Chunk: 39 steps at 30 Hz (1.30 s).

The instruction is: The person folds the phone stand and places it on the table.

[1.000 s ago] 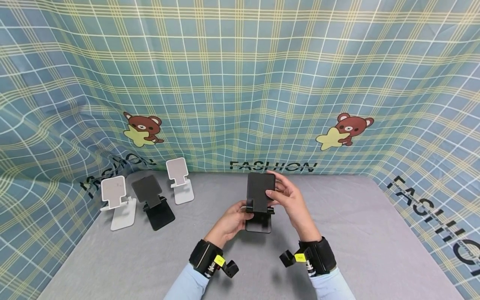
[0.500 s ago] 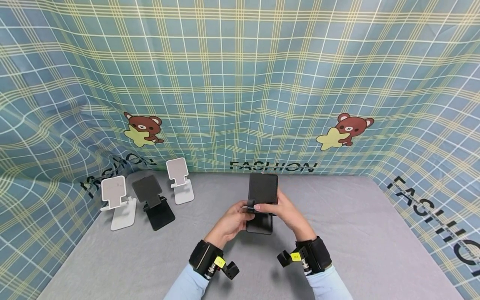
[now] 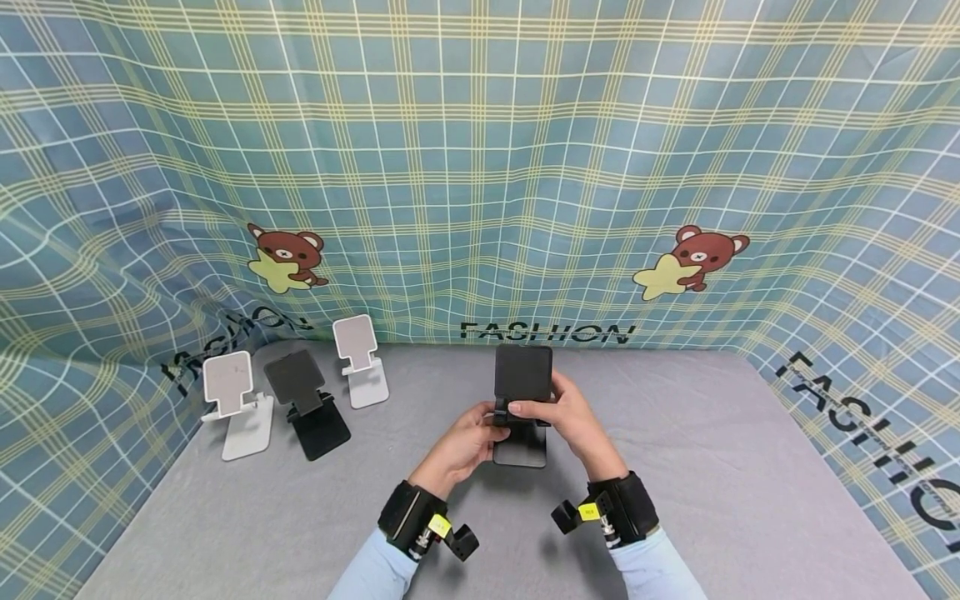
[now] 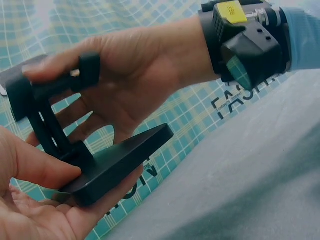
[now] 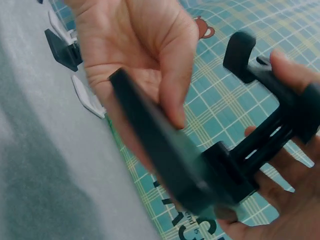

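Both hands hold a black folding phone stand [image 3: 522, 372] up in front of me over the grey table. My left hand [image 3: 461, 443] pinches the flat base [image 4: 120, 162], thumb on its top face and fingers beneath. My right hand [image 3: 579, 423] grips the upper part, its thumb lying across the front by the lower hooks, the other fingers mostly behind the plate in the head view. Between base and plate the hinged support arm [image 4: 47, 127] shows in the left wrist view. The plate leans up and back, at an angle to the base.
To the left on the grey table [image 3: 712, 467] stand a white phone stand [image 3: 247, 429], another black phone stand [image 3: 321, 429] and a second white phone stand [image 3: 366, 383], all unfolded. A plaid curtain [image 3: 480, 183] walls in the back and sides.
My right hand has slid down from the plate's right edge, its thumb now across the front by the hooks. My left hand keeps its pinch on the base; the stand has shifted only slightly.
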Motion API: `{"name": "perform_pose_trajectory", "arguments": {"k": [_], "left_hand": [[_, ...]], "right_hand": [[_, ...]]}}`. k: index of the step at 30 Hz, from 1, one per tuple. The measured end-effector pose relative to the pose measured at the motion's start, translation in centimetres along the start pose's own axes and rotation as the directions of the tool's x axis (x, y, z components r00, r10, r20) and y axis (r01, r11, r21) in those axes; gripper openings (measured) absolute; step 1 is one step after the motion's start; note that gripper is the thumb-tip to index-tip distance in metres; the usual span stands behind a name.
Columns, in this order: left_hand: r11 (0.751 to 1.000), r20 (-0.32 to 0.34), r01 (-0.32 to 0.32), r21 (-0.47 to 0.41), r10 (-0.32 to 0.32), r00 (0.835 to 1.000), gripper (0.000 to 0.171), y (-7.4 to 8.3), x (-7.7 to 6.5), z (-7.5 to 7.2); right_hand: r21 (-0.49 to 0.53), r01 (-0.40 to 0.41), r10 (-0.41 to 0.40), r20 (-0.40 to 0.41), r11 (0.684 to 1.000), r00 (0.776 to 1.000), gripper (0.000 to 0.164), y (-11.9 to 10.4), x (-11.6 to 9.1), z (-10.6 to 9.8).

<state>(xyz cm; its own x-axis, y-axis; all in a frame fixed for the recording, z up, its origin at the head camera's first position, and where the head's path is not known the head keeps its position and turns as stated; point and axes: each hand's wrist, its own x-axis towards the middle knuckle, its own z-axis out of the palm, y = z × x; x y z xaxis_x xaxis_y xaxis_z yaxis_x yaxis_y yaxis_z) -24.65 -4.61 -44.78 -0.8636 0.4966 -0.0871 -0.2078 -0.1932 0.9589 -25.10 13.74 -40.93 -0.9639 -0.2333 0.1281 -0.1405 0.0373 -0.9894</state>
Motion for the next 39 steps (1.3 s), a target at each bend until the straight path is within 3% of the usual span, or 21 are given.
{"name": "perform_pose_trajectory", "arguments": {"k": [5, 11, 18, 27, 32, 36, 39], "left_hand": [[1.0, 0.022, -0.007, -0.021, 0.007, 1.0, 0.047, 0.1, -0.1, 0.2], [0.999, 0.03, -0.013, -0.036, 0.014, 0.999, 0.049, 0.3, -0.2, 1.1], [0.999, 0.026, -0.011, -0.045, 0.012, 1.0, 0.043, 0.4, -0.5, 1.9], [0.999, 0.004, -0.013, -0.03, 0.013, 1.0, 0.048, 0.4, -0.5, 1.4], [0.999, -0.005, -0.026, -0.029, 0.025, 1.0, 0.046, 0.4, -0.5, 1.2], [1.0, -0.009, -0.017, -0.024, 0.017, 1.0, 0.046, 0.2, -0.4, 1.1], [1.0, -0.003, -0.003, -0.021, 0.003, 1.0, 0.046, -0.1, -0.3, 1.1]], "right_hand": [[-0.004, -0.008, 0.008, -0.109, 1.0, 0.994, 0.048, 0.5, 0.4, 0.4], [0.019, 0.029, -0.023, -0.247, 0.999, 0.969, 0.037, 1.1, 0.8, 0.7], [0.082, 0.063, -0.034, -0.318, 0.995, 0.947, 0.027, 1.5, 1.1, 0.8], [0.053, 0.046, -0.033, -0.232, 0.998, 0.972, 0.027, 1.4, 1.0, 0.4], [-0.007, 0.101, -0.102, -0.123, 0.995, 0.987, 0.053, 0.5, 0.6, -0.3], [-0.056, 0.225, -0.229, -0.085, 0.973, 0.97, 0.081, -0.9, 0.0, -0.8], [-0.077, 0.306, -0.31, -0.061, 0.949, 0.949, 0.085, -1.7, -0.3, -1.0]]}}
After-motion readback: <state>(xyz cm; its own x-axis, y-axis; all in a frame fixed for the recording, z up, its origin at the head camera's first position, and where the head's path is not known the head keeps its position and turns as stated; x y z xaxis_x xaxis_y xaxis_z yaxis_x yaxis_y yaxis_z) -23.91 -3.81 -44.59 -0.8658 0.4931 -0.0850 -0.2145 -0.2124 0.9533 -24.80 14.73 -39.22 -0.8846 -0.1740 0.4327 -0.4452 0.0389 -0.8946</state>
